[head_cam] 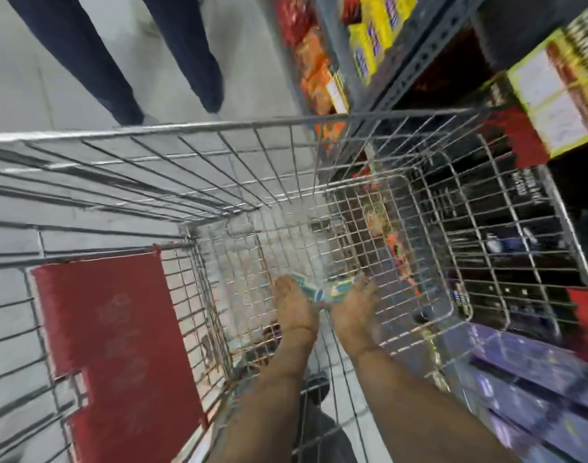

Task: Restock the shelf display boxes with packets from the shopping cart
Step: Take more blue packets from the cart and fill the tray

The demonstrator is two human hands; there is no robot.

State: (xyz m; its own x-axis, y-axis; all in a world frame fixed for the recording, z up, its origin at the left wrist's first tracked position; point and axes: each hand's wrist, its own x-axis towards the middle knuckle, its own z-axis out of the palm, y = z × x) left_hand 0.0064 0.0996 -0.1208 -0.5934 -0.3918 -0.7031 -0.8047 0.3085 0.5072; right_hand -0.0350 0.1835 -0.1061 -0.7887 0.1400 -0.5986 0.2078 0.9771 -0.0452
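Note:
I look down into a wire shopping cart (219,128). Both my hands reach to its bottom. My left hand (294,307) and my right hand (354,312) close from either side around blue and green packets (321,290) lying on the cart floor. The frame is blurred, so the grip on the packets is not sharp. The shelf (429,51) stands to the right of the cart, with yellow display boxes (560,95) on it.
A red child-seat flap (119,345) is folded at the cart's near left. A person's legs (199,51) in dark trousers stand beyond the cart's far end. Orange packets (316,78) and purple boxes (533,389) line the shelves on the right.

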